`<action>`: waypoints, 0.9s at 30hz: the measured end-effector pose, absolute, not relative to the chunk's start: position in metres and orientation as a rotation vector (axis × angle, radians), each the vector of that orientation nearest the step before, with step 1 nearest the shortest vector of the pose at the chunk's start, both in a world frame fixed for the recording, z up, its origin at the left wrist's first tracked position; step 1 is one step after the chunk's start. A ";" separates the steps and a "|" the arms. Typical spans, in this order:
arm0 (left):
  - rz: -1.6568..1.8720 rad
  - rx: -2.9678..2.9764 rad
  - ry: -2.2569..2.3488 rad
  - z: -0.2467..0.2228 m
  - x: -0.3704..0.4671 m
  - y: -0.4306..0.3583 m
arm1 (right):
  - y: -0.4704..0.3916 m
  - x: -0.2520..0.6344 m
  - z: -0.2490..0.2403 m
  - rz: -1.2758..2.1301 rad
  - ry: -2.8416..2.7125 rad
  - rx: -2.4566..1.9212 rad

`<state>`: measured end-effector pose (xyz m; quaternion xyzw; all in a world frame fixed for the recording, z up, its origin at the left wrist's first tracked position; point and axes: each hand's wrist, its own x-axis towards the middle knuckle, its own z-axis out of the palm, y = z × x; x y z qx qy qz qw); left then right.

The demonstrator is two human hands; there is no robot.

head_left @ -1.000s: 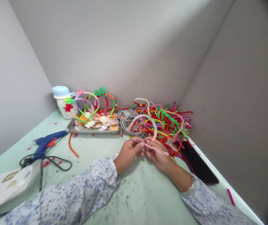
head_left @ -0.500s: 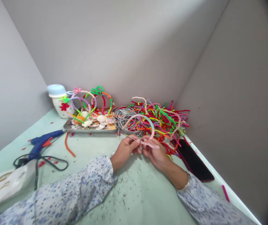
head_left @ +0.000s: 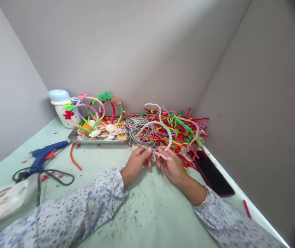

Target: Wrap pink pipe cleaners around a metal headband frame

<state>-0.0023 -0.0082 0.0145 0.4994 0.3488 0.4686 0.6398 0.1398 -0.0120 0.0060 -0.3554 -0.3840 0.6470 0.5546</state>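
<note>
My left hand (head_left: pixel 136 162) is closed in a pinch, thumb against fingers, on a thin grey wire at the near end of a headband. The headband (head_left: pixel 166 128) arches up behind my hands, wrapped in pale pink and light blue fuzz. My right hand (head_left: pixel 172 167) is closed around its lower right part and on a pale pink pipe cleaner (head_left: pixel 164 156), whose loose end points right across the fingers. Between the two hands the pipe cleaner meets the wire; the fingers hide the exact joint.
Behind my hands lie a wire coil (head_left: pixel 138 129) and a heap of coloured pipe cleaners (head_left: pixel 186 125). A metal tray (head_left: pixel 98 141) holds shells and finished headbands, beside a white bottle (head_left: pixel 62 117). A blue glue gun (head_left: pixel 40 158) with cable lies left, a black phone (head_left: pixel 212 172) right.
The view has shifted slightly. Both hands stay close together; the pink pipe cleaner's loose end has swung a little, now reaching less far right over my right hand.
</note>
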 end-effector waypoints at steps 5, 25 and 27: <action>1.083 1.092 0.783 0.014 -0.004 -0.006 | -0.011 0.143 0.005 1.569 -0.917 -0.791; 1.285 2.171 1.144 0.025 -0.008 -0.022 | -0.017 0.146 0.006 1.298 -1.103 -0.877; 1.229 2.211 1.156 0.023 -0.007 -0.023 | -0.018 0.145 0.007 1.301 -1.140 -0.862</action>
